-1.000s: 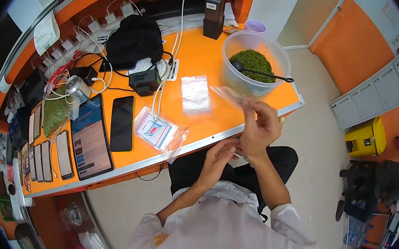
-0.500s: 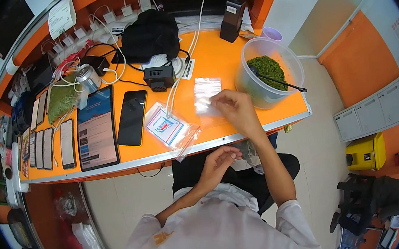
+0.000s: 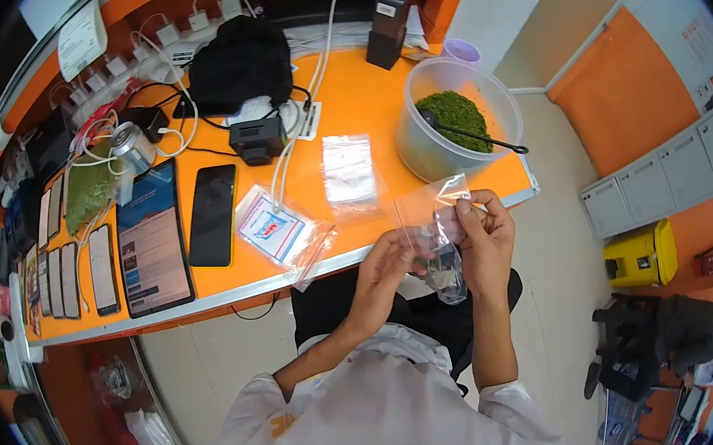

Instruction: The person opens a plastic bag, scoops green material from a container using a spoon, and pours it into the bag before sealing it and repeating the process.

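Hands are both pinched on a small clear zip bag (image 3: 431, 215), left hand (image 3: 387, 264) and right hand (image 3: 486, 235) gripping it just off the orange worktop (image 3: 361, 105) edge, near the tub of green leaves (image 3: 452, 117).

We hold both arms forward from our white sleeves, bare forearms bent in toward each other in front of our chest. Our left hand (image 3: 386, 273) sits slightly lower, its fingers curled and thumb pressed against them in a closed pinch. Our right hand (image 3: 484, 235) is raised just beside it, palm turned inward, its fingertips likewise drawn together in a tight grip. The two hands are close together, nearly touching.
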A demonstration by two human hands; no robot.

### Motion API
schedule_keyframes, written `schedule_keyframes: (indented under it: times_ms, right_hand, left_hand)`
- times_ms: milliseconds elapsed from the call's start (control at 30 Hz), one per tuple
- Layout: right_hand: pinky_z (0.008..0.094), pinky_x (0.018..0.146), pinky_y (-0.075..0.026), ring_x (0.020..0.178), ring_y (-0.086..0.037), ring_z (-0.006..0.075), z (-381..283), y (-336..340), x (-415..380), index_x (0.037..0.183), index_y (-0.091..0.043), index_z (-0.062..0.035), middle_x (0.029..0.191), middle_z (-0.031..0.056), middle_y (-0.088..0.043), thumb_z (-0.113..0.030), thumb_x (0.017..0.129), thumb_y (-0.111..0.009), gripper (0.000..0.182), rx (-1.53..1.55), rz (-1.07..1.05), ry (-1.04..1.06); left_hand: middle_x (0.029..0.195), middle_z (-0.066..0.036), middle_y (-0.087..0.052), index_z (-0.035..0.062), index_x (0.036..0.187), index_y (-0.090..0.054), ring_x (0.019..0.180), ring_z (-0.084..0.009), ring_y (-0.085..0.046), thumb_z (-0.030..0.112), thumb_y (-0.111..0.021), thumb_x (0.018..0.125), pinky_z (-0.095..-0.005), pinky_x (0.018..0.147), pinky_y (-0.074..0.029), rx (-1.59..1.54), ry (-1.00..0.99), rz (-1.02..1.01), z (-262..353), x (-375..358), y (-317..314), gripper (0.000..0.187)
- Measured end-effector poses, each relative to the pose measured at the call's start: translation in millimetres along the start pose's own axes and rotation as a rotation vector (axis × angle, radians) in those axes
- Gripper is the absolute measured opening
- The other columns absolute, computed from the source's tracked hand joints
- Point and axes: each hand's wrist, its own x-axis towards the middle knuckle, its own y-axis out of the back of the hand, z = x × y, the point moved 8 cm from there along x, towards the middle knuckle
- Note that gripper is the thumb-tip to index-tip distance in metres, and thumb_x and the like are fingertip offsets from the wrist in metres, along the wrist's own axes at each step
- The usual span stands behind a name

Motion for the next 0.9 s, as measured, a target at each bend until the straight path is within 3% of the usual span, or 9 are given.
schedule_keyframes:
  times_ms: [33, 200, 433, 500, 533, 600, 633, 733, 900]
  right_hand:
    - [0.0269, 0.071, -0.06, 0.078, -0.074, 0.0149, 1.4, 6.5, -5.8, 0.112, -0.061, 0.0013, 0.093, 0.0155, -0.077, -0.007, 0.104, -0.064, 0.011, 0.054, 0.012, -0.032]
    - [0.0258, 0.069, -0.06, 0.079, -0.075, 0.0155, 14.0, 43.6, -24.6, 0.111, -0.061, 0.0016, 0.092, 0.0152, -0.077, -0.007, 0.104, -0.065, 0.012, 0.086, 0.079, -0.068]
    - [0.0273, 0.075, -0.059, 0.081, -0.074, 0.0153, 25.7, 58.1, -34.3, 0.115, -0.061, 0.0022, 0.095, 0.0127, -0.076, -0.005, 0.102, -0.066, 0.015, -0.007, 0.107, -0.164]
    - [0.0297, 0.08, -0.056, 0.087, -0.073, 0.0204, -18.1, 48.2, -41.9, 0.115, -0.065, 0.0045, 0.099, 0.0144, -0.074, -0.001, 0.095, -0.07, 0.021, -0.706, 0.327, 0.312]
    - [0.0297, 0.08, -0.056, 0.087, -0.073, 0.0204, -23.6, 48.9, -44.5, 0.115, -0.065, 0.0045, 0.099, 0.0144, -0.074, -0.001, 0.095, -0.07, 0.021, -0.704, 0.329, 0.311]
    - [0.032, 0.083, -0.055, 0.092, -0.071, 0.0263, -32.4, 26.7, -54.5, 0.112, -0.068, 0.0053, 0.101, 0.0165, -0.071, 0.004, 0.089, -0.072, 0.024, -0.857, 0.024, 0.425]
    - [0.034, 0.081, -0.055, 0.09, -0.071, 0.0283, -25.8, 21.6, -58.9, 0.105, -0.071, 0.0041, 0.099, 0.0165, -0.071, 0.003, 0.084, -0.077, 0.022, -0.759, -0.104, 0.351]
    - [0.0339, 0.081, -0.056, 0.089, -0.071, 0.0263, -19.4, -0.7, -70.4, 0.108, -0.071, 0.0034, 0.099, 0.015, -0.071, 0.002, 0.081, -0.082, 0.028, -0.69, -0.238, 0.214]
    - [0.0325, 0.077, -0.056, 0.086, -0.072, 0.0235, -6.3, 2.4, -73.7, 0.11, -0.072, 0.0023, 0.096, 0.0133, -0.072, 0.0, 0.08, -0.084, 0.032, -0.702, -0.202, 0.157]
  left_hand:
    - [0.112, -0.007, -0.069, 0.0012, 0.127, -0.06, 0.103, -0.0143, -0.066, 0.027, -0.052, 0.113, -0.0308, 0.087, -0.052, -0.043, -0.01, 0.032, -4.6, 0.0, 3.0, 0.03]
    - [0.107, -0.007, -0.067, 0.0028, 0.118, -0.058, 0.096, -0.0137, -0.065, 0.018, -0.049, 0.112, -0.0311, 0.082, -0.051, -0.077, 0.059, 0.013, -23.0, -2.2, 2.6, 0.018]
    - [0.094, -0.005, -0.067, -0.0007, 0.108, -0.065, 0.084, -0.0114, -0.064, 0.013, -0.059, 0.108, -0.0279, 0.075, -0.052, 0.064, 0.081, 0.018, -22.9, -4.6, 0.2, 0.015]
    - [0.093, -0.004, -0.068, -0.003, 0.107, -0.066, 0.084, -0.0101, -0.064, 0.01, -0.061, 0.107, -0.0265, 0.076, -0.052, 0.108, 0.045, 0.012, -21.1, -6.9, 1.2, 0.014]
    - [0.093, -0.004, -0.067, -0.0033, 0.105, -0.066, 0.083, -0.0095, -0.063, 0.007, -0.063, 0.106, -0.0257, 0.075, -0.052, 0.171, 0.009, 0.02, -18.1, -7.2, 1.7, 0.011]
    - [0.092, -0.004, -0.067, -0.0036, 0.103, -0.066, 0.083, -0.0088, -0.063, 0.005, -0.064, 0.104, -0.0249, 0.075, -0.052, 0.236, -0.024, 0.028, -16.3, -7.3, 1.5, 0.009]
    - [0.092, -0.005, -0.066, -0.0027, 0.102, -0.066, 0.082, -0.0091, -0.063, 0.005, -0.065, 0.104, -0.0253, 0.075, -0.051, 0.229, -0.04, 0.03, -16.4, -7.8, 0.4, 0.008]
    - [0.091, -0.005, -0.065, -0.002, 0.1, -0.064, 0.082, -0.0093, -0.062, 0.005, -0.066, 0.104, -0.0256, 0.075, -0.051, 0.23, -0.055, 0.018, -17.2, -6.7, -1.0, 0.008]
    - [0.092, -0.006, -0.065, -0.0028, 0.098, -0.064, 0.084, -0.0105, -0.062, 0.003, -0.066, 0.103, -0.0258, 0.078, -0.052, 0.223, -0.036, -0.015, -17.2, -7.8, -4.5, 0.008]
